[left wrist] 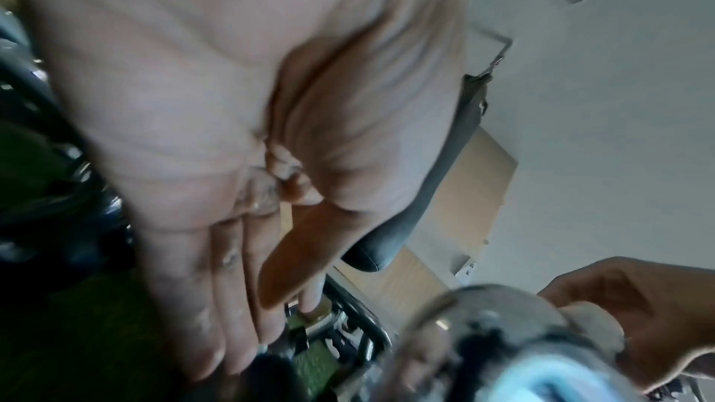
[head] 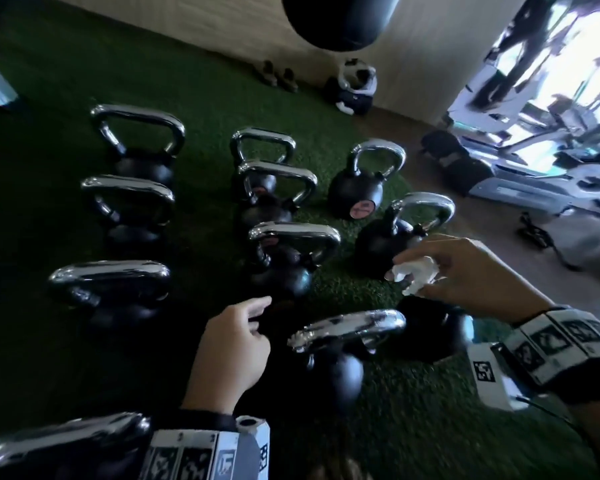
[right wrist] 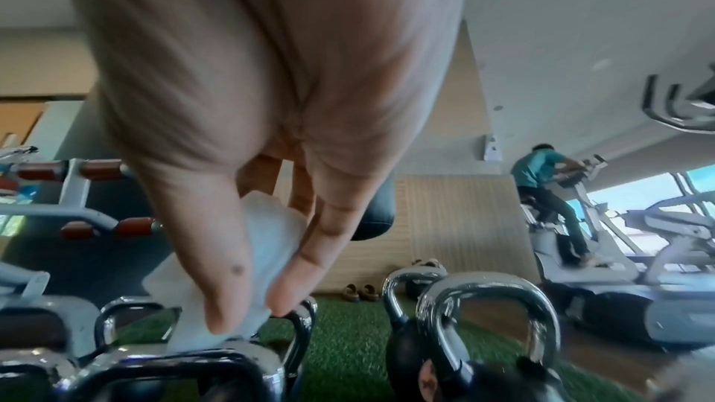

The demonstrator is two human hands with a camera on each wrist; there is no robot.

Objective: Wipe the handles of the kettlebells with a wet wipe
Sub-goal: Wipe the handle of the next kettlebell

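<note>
Several black kettlebells with chrome handles stand in rows on green turf [head: 201,84]. My right hand [head: 461,271] pinches a crumpled white wet wipe [head: 414,271] between thumb and fingers, above the near right kettlebell [head: 433,329]. In the right wrist view the wet wipe [right wrist: 267,252] hangs over a chrome handle [right wrist: 193,356]. My left hand [head: 232,344] hovers with loosely curled fingers just left of the nearest kettlebell handle [head: 350,327] and holds nothing. In the left wrist view the left hand [left wrist: 240,194] shows relaxed fingers, with a blurred chrome handle [left wrist: 483,311] at lower right.
A black punching bag [head: 340,19] hangs above the far turf. Shoes [head: 278,76] and a bag [head: 355,86] lie by the wooden wall. Exercise machines [head: 548,161] stand at the right, where a person [right wrist: 549,188] rides one.
</note>
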